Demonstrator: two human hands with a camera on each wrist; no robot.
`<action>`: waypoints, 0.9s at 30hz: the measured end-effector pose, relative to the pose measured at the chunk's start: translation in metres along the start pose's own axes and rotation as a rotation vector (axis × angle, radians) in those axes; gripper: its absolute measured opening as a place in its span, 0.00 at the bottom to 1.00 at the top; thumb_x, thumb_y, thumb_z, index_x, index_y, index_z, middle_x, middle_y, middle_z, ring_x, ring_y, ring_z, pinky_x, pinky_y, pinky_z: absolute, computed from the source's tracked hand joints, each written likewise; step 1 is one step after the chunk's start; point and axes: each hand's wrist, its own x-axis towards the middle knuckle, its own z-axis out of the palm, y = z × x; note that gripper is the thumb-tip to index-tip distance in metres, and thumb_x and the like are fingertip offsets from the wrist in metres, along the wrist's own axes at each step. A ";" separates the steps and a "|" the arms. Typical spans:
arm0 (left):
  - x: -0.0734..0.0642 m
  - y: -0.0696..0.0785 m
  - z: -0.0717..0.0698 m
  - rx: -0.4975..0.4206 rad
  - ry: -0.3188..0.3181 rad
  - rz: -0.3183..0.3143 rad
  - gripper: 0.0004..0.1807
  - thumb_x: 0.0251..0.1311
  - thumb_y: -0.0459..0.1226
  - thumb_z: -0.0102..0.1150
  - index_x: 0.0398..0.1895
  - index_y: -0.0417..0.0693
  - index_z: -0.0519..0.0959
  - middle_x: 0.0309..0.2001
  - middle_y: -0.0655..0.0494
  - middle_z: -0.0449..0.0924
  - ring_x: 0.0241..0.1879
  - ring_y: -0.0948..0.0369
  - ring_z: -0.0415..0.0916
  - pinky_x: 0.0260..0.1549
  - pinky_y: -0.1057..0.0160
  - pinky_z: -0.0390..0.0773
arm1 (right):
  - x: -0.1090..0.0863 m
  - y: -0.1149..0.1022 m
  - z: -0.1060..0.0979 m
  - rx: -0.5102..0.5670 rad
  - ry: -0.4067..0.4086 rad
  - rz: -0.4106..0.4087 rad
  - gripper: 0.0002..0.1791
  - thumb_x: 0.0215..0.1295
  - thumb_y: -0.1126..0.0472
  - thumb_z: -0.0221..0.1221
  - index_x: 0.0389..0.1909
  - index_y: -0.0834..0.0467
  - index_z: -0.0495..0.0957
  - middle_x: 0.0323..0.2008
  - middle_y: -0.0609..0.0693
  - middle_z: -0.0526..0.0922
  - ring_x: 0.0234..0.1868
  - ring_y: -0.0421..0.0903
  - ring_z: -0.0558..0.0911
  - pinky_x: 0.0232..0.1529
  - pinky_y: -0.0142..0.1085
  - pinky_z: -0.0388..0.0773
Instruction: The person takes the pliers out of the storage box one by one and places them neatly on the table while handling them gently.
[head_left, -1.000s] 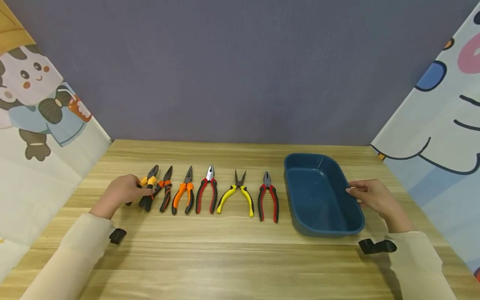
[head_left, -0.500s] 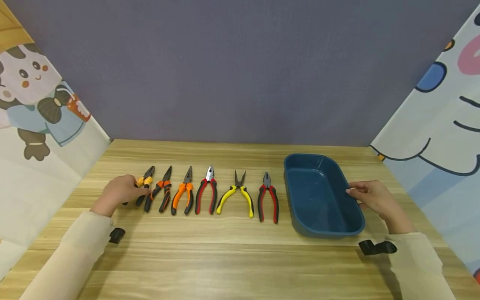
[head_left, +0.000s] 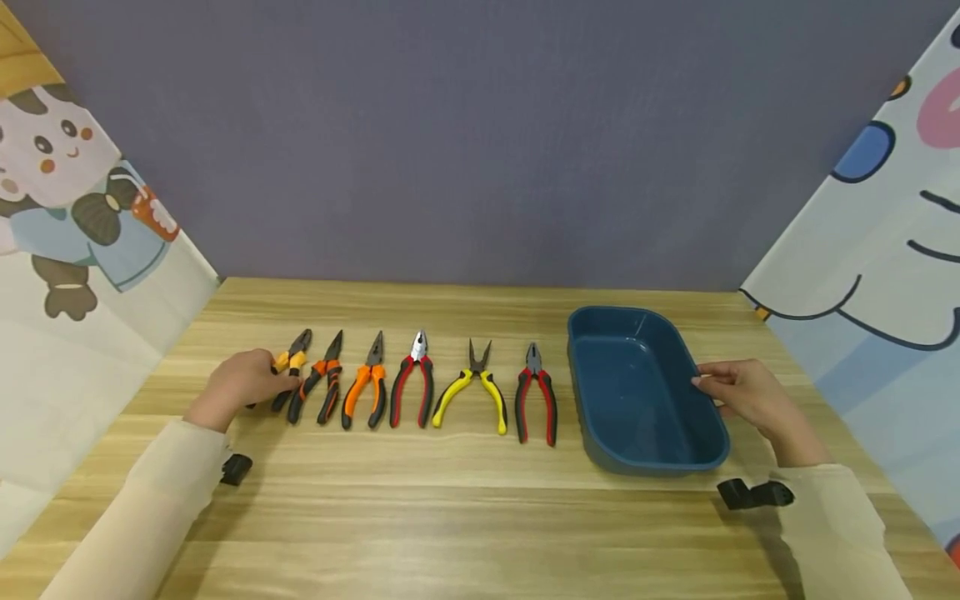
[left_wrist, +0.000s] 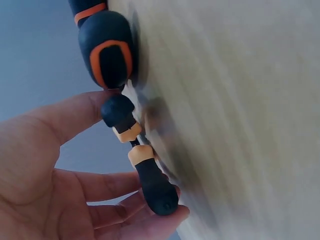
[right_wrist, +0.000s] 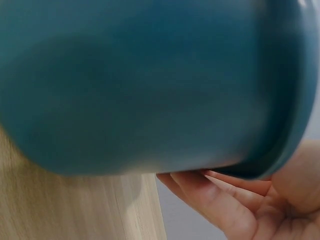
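At the left end of a row of pliers, my left hand (head_left: 243,385) grips combination pliers with yellow-orange and black handles (head_left: 297,361). In the left wrist view the thumb presses one handle and the fingers bend around the other handle (left_wrist: 157,187). The pliers lie low at the tabletop, head pointing away from me. Just right of them is a pair of orange-and-black long-nose pliers (head_left: 332,367). My right hand (head_left: 753,402) pinches the right rim of a dark blue plastic basin (head_left: 637,400), its fingers against the outer wall in the right wrist view.
Further right in the row are orange pliers (head_left: 365,393), silver-headed red-and-black pliers (head_left: 427,387), spread yellow long-nose pliers (head_left: 453,390) and dark-headed red-and-black pliers (head_left: 551,408). The basin stands at the row's right end. A grey partition (head_left: 480,150) rises behind the table.
My left hand has drawn the yellow-orange pliers slightly left, so they no longer overlap the orange-and-black long-nose pliers. In the last half second little has moved; the right hand stays on the basin.
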 end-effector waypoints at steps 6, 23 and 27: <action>0.000 0.001 0.000 0.013 -0.014 0.000 0.18 0.59 0.47 0.57 0.22 0.43 0.68 0.21 0.51 0.66 0.19 0.58 0.64 0.18 0.62 0.64 | 0.000 -0.002 -0.002 0.003 0.000 0.014 0.29 0.72 0.57 0.49 0.60 0.79 0.62 0.55 0.76 0.70 0.49 0.66 0.78 0.37 0.44 0.81; -0.004 0.002 0.004 0.042 0.009 0.038 0.21 0.64 0.48 0.53 0.21 0.42 0.69 0.20 0.51 0.65 0.18 0.58 0.63 0.19 0.62 0.63 | -0.001 -0.003 -0.003 0.003 0.003 0.008 0.30 0.71 0.56 0.50 0.60 0.79 0.62 0.54 0.76 0.71 0.47 0.64 0.79 0.36 0.44 0.81; -0.006 0.001 0.005 0.031 0.008 0.042 0.20 0.64 0.48 0.52 0.21 0.42 0.69 0.19 0.51 0.65 0.18 0.58 0.63 0.19 0.62 0.63 | -0.001 -0.002 -0.001 0.006 0.000 0.018 0.30 0.71 0.56 0.50 0.60 0.79 0.63 0.53 0.75 0.71 0.45 0.62 0.80 0.36 0.44 0.81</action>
